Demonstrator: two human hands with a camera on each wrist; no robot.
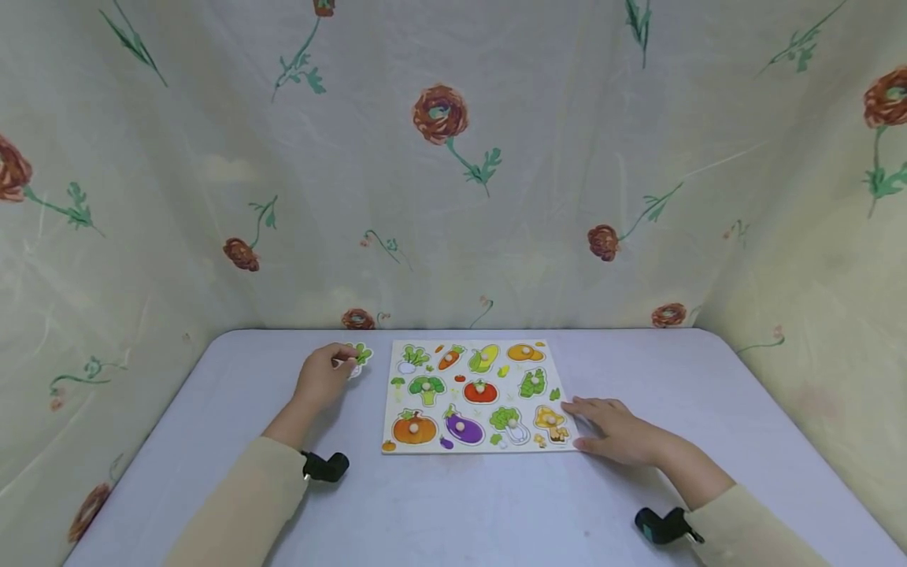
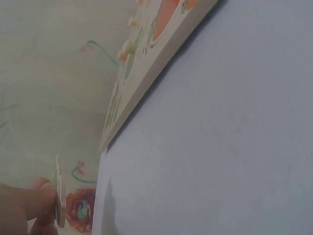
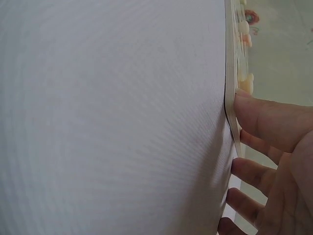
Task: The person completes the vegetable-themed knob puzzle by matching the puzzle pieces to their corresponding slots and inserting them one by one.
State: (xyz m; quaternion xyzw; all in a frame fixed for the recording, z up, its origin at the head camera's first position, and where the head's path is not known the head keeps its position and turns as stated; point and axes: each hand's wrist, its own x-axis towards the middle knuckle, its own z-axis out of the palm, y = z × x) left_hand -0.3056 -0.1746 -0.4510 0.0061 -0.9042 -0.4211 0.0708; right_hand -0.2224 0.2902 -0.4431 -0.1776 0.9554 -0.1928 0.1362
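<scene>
Left of the vegetable puzzle board (image 1: 439, 413), my left hand (image 1: 322, 378) pinches a puzzle piece (image 1: 364, 354) with green leaves and a white lower part. The left wrist view shows this piece (image 2: 60, 200) edge-on, raised between thumb and fingers. My right hand (image 1: 616, 431) touches the board's right edge near its front corner, fingers spread. In the right wrist view the thumb (image 3: 264, 120) lies against the board's edge. Knobbed pieces sit in the board, among them a tomato (image 1: 480, 391), an eggplant (image 1: 464, 427) and a pumpkin (image 1: 414, 429). A turnip picture (image 1: 412, 361) without a knob shows at the top left.
The board lies flat on a table with a pale cloth (image 1: 453, 512). A flower-patterned curtain (image 1: 538, 197) hangs behind the table and along both sides. Black wrist devices (image 1: 326, 467) are worn at both sleeve ends.
</scene>
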